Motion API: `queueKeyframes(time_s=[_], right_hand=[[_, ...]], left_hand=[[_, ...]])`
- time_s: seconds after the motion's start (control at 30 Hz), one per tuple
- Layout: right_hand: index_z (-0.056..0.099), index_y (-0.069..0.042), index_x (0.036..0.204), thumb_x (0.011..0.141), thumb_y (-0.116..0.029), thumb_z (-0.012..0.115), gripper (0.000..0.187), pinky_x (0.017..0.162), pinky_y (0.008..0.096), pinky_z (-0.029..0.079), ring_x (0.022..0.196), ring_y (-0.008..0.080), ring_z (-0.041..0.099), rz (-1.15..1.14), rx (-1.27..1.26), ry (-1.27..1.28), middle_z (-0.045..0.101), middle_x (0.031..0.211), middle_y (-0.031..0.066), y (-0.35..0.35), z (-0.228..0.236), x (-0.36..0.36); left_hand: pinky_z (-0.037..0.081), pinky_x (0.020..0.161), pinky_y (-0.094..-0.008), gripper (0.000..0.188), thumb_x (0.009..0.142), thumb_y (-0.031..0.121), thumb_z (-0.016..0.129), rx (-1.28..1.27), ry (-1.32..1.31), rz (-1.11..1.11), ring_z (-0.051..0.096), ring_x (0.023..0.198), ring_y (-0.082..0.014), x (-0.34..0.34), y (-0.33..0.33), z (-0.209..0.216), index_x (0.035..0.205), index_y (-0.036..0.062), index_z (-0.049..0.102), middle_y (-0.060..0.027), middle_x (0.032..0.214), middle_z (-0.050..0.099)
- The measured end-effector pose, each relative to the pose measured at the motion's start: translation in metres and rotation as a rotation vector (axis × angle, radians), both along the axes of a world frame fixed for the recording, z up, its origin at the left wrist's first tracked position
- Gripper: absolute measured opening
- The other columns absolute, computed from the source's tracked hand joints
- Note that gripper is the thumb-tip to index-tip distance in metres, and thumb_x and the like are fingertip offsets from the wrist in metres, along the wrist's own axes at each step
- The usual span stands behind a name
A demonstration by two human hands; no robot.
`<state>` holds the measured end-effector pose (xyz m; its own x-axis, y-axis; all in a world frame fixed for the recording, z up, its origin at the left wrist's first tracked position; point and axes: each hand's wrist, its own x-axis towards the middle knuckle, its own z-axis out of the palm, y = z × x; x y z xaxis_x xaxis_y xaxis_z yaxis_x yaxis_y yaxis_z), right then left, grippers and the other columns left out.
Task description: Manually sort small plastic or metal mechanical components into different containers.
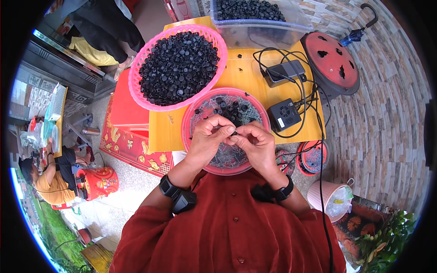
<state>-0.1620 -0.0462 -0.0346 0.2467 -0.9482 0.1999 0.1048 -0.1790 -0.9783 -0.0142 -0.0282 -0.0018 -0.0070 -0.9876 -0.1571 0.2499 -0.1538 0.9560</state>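
The left hand (210, 139) and the right hand (256, 144) meet over a pink tub (185, 125), their thumbs and forefingers pinching a small black part (234, 133) between them. In the tub, loose black parts (223, 107) lie among thin, clear-looking pieces (230, 157). Beyond it to the left, a pink basket (223, 49) is heaped with black caps (177, 66) on the yellow surface (243, 73). To the right sit 2 black boxes (285, 114) with tangled cables (304, 98); a clear bin (255, 41) stands at the far edge.
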Motion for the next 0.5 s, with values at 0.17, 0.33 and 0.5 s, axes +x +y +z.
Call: queueKeyframes(time_s=[0.17, 0.33, 0.5], right_hand=[[0.06, -0.001, 0.095, 0.079, 0.001, 0.063, 0.016, 0.058, 0.0186, 0.045, 0.068, 0.0066, 0.055, 0.133, 0.381, -0.307, 0.059, 0.077, 0.0012, -0.001, 0.013, -0.009], [0.06, -0.002, 0.098, 0.081, -0.001, 0.061, 0.017, 0.058, 0.0195, 0.047, 0.069, 0.0084, 0.058, 0.138, 0.445, -0.432, 0.062, 0.08, 0.0028, -0.002, 0.01, -0.014], [0.06, -0.002, 0.1, 0.082, -0.003, 0.061, 0.018, 0.059, 0.0203, 0.048, 0.071, 0.0104, 0.06, 0.17, 0.554, -0.561, 0.063, 0.081, 0.0041, -0.003, 0.007, -0.019]], left_hand=[[0.051, 0.064, -0.0236, 0.007, 0.087, 0.007, 0.055, 0.042, 0.015, 0.058, 0.059, 0.071, -0.0117, 0.002, -0.001, 0.004, 0.087, 0.0002, 0.055, -0.0045, 0.08, 0.058], [0.052, 0.068, -0.0276, 0.01, 0.089, 0.007, 0.05, -0.009, -0.063, -0.001, 0.059, 0.075, -0.0133, 0.003, -0.003, 0.009, 0.096, 0.001, 0.054, -0.0065, 0.087, 0.057], [0.05, 0.062, -0.0238, 0.011, 0.088, 0.002, 0.048, -0.137, -0.304, -0.102, 0.058, 0.07, -0.0109, 0.002, -0.003, 0.018, 0.098, 0.0001, 0.053, -0.0056, 0.084, 0.055]])
